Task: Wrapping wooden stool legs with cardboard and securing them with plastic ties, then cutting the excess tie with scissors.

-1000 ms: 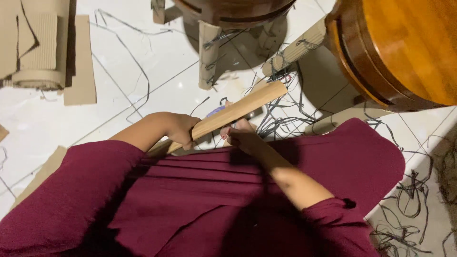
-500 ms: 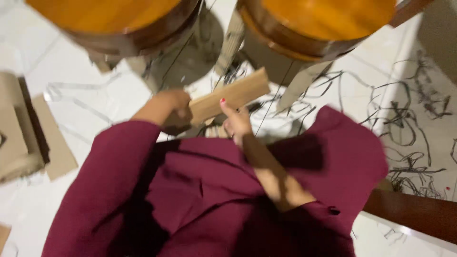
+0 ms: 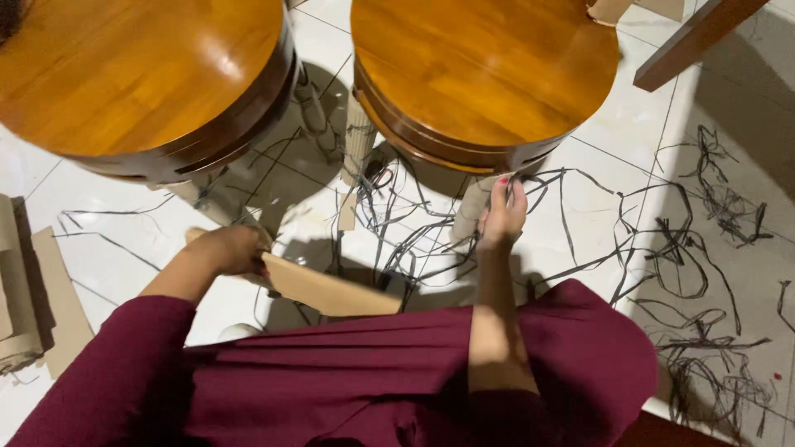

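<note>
White tiles [image 3: 604,182]: left hand [image 3: 232,250] grips wooden plank [image 3: 331,291], right hand [image 3: 502,217] clasps cardboard-wrapped stool leg [image 3: 474,207].

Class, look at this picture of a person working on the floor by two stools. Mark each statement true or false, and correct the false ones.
1. The left hand grips a wooden stick. True.
2. The right hand rests in the lap. False: it reaches out to a wrapped stool leg.
3. Two round stools stand ahead. True.
4. The black strips lie on a stool seat. False: they lie on the tiled floor.
5. The person wears green. False: the clothing is maroon.
</note>
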